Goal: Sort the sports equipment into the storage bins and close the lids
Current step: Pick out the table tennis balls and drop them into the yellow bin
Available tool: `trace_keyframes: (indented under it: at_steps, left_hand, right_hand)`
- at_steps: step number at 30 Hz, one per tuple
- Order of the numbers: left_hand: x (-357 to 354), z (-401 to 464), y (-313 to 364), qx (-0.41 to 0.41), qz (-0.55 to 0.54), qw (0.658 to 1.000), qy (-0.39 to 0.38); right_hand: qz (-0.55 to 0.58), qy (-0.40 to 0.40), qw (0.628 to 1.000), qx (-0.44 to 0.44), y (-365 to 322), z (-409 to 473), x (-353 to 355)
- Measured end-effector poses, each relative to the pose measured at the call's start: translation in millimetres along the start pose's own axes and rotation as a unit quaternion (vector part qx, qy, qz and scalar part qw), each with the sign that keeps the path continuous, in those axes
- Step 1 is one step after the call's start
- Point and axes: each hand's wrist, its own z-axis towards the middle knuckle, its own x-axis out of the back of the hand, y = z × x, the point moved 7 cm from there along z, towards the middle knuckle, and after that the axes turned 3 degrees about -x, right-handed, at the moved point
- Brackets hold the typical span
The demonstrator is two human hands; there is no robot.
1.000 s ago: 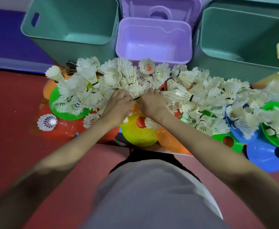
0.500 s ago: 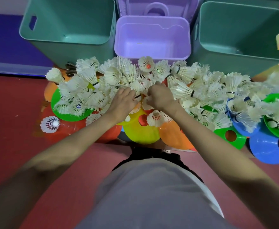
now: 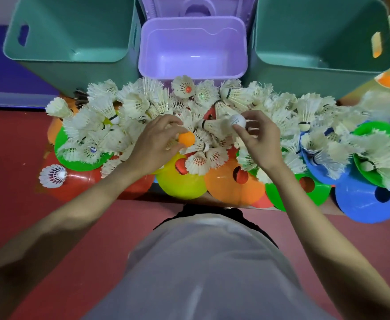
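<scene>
Far left there's a tall teal plastic bin (image 3: 69, 40) standing open with nothing visible inside, and in front of it the start of a big heap of white feather shuttlecocks (image 3: 111, 125) spread over flat coloured plastic disc cones (image 3: 180, 181) on the red floor. One stray shuttlecock (image 3: 53, 176) lies apart at the left edge

Middle: the left hand (image 3: 152, 144) pinches a small orange ping-pong ball (image 3: 186, 137) at its fingertips, just above the pile. Straight ahead sits the smaller lilac plastic bin (image 3: 193, 45), open, its lid (image 3: 196, 6) flipped up behind it. The right hand (image 3: 258, 137) pinches a small white ping-pong ball (image 3: 236, 120) between thumb and fingers

Right: a second teal bin (image 3: 316, 40), also open, with more shuttlecocks and blue and green cones in front

My guess is both balls go in the lilac bin. Risks: fingertip grips on smooth round balls are weak, so one could pop loose and vanish back into the feathers or roll off. Reaching over the heap could also drag shuttlecocks along by the wrist, and a tossed ball may bounce right out of that hard bin
</scene>
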Motion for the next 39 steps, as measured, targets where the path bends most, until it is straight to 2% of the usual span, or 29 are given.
trace_keyframes:
  at_steps: [3, 7, 11, 15, 18, 22, 26, 31, 35, 39]
  left_hand:
    - [-8.6, 24.3, 20.3, 0.008, -0.063, 0.998, -0.003]
    - [-42.9, 69.8, 54.0, -0.004, -0.102, 0.993, -0.056]
    - [-79.5, 123.6, 100.1, -0.002, -0.124, 0.988, -0.091]
    - [-95.4, 174.0, 144.5, -0.049, -0.121, 0.990, -0.052]
    - [-115.3, 224.7, 176.7, -0.082, -0.128, 0.987, -0.054]
    - [-135.8, 301.0, 220.4, -0.119, -0.138, 0.983, -0.027]
    - [-163.0, 373.1, 262.0, -0.137, -0.128, 0.982, -0.028]
    - [-201.2, 420.2, 282.2, -0.120, -0.083, 0.988, -0.057]
    - [-200.2, 418.9, 275.1, -0.109, -0.071, 0.990, -0.045]
    - [-182.9, 380.6, 249.2, -0.089, -0.112, 0.989, -0.025]
  right_hand:
    - [0.003, 0.017, 1.000, -0.016, 22.1, -3.0, 26.0]
    - [-0.004, 0.060, 0.998, -0.031, 46.8, -2.5, 71.0]
    - [0.007, 0.174, 0.984, -0.028, 67.2, -2.4, 133.2]
    - [0.030, 0.306, 0.950, -0.056, 99.7, 0.7, 194.3]
    - [0.038, 0.342, 0.935, -0.081, 130.2, 17.5, 235.4]
    - [-0.014, 0.374, 0.926, -0.050, 151.9, 53.7, 292.4]
    - [-0.035, 0.369, 0.926, -0.070, 169.7, 98.7, 334.1]
    - [-0.106, 0.331, 0.934, -0.086, 177.9, 139.6, 348.0]
    - [-0.127, 0.307, 0.940, -0.080, 173.9, 137.0, 335.9]
    - [-0.140, 0.286, 0.947, -0.055, 158.7, 106.6, 293.3]
